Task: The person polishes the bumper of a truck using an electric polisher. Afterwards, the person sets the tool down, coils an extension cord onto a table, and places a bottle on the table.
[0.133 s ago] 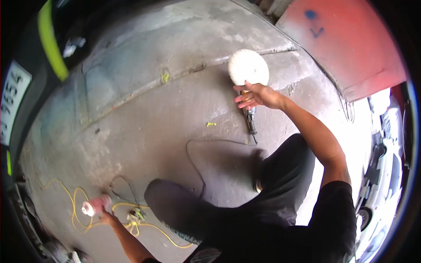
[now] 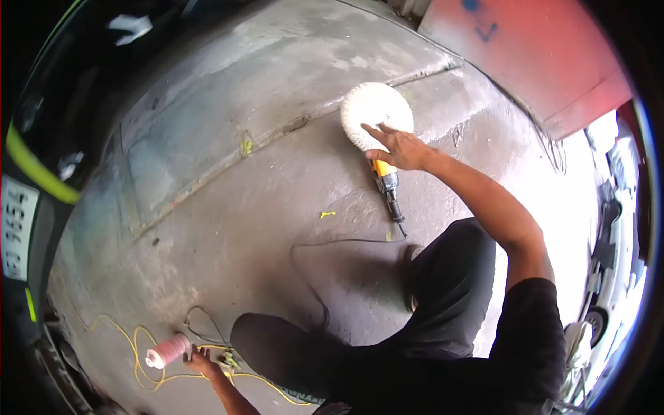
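My right hand (image 2: 402,149) is over the lower edge of a round white fluffy pad (image 2: 373,111), fingers spread; whether they touch it is unclear. The pad sits on a yellow and black polisher (image 2: 389,185), which lies on the concrete floor with its cord running down. At the lower left, a pinkish bottle (image 2: 168,351) with a white cap lies on its side. Beside its base is my left hand (image 2: 202,362), with fingers apart and nothing visible in them.
A yellow cord (image 2: 138,356) loops around the bottle, with a greenish bundle (image 2: 228,360) nearby. A dark vehicle with a plate (image 2: 19,228) stands at left, a red panel (image 2: 526,62) at upper right, and a pale car (image 2: 615,277) at far right.
The view has shifted. My right hand has moved further over the pad, fingers now across its lower part. My left hand has moved slightly right, away from the bottle.
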### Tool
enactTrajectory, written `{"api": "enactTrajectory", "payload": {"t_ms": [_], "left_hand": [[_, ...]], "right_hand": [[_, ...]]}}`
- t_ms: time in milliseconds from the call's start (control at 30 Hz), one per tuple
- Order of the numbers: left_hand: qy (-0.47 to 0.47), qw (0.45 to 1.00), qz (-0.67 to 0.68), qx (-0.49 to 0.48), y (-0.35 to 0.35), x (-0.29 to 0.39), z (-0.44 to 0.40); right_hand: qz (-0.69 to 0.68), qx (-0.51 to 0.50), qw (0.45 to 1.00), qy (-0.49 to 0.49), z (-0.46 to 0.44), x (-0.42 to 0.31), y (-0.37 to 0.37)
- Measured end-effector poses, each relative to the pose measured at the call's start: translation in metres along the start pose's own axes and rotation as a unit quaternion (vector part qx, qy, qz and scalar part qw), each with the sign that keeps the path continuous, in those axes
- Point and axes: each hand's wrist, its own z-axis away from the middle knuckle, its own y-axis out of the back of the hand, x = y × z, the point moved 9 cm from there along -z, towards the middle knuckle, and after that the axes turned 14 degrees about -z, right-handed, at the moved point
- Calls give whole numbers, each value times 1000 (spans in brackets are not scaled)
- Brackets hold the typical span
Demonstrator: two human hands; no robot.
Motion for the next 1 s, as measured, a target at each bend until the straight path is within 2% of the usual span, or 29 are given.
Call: {"api": "enactTrajectory", "payload": {"t_ms": [33, 67, 133, 167, 200, 267, 300, 333, 367, 433, 500, 533, 600, 633, 700, 767, 800, 833, 867, 900, 967, 1000], "left_hand": [[-57, 996, -47, -38, -29, 33, 28], [-106, 986, -62, -113, -62, 75, 61], [-268, 913, -136, -277, -142, 153, 126], [-343, 877, -179, -284, -184, 188, 166], [-415, 834, -220, -288, -232, 218, 217], [-425, 808, -218, -345, -331, 246, 325], [-447, 776, -270, -354, -377, 260, 396], [-468, 755, -228, -399, -433, 247, 440], [-393, 762, -230, -461, -490, 221, 474], [-145, 795, -174, -563, -574, 181, 541], [20, 746, -7, -666, -630, 160, 593], [17, 745, -11, -667, -641, 159, 601], [-3, 798, 31, -602, -646, 163, 600], [-1, 803, 25, -595, -643, 161, 599], [-28, 828, -16, -560, -640, 168, 592], [-50, 833, -24, -551, -641, 171, 592], [-71, 832, -34, -549, -643, 173, 594], [-69, 834, -33, -546, -644, 173, 594], [-66, 839, -40, -538, -643, 171, 593], [-62, 845, -45, -530, -642, 169, 593], [-73, 842, -44, -532, -643, 171, 598], [-83, 840, -45, -534, -641, 171, 600]], "right_hand": [[104, 33, 994, 30, -11, 12, 4], [109, 56, 992, 42, -27, 29, 8], [147, 149, 976, 63, -56, 45, 28], [179, 201, 960, 80, -69, 50, 39], [169, 209, 960, 81, -84, 60, 38], [169, 216, 959, 70, -118, 87, 25], [156, 144, 976, 40, -130, 108, -4], [139, 146, 978, 58, -127, 120, -25], [120, 146, 979, 74, -122, 130, -46], [78, 165, 979, 89, -123, 135, -48], [37, 181, 977, 108, -112, 144, -47], [29, 183, 973, 138, -112, 146, -46], [-9, 184, 966, 180, -93, 149, -40], [-19, 181, 967, 181, -80, 149, -37], [-105, 104, 974, 169, -68, 154, -35], [-108, 129, 967, 191, -67, 166, -19], [-280, 67, 936, 204, -86, 185, -17], [-442, 1, 873, 208, -101, 197, -16], [-677, -138, 719, -68, -102, 213, -9], [-707, -180, 675, -113, -112, 224, -19], [-707, -248, 640, -169, -127, 233, -21], [-705, -254, 639, -169, -129, 228, -21]]}}
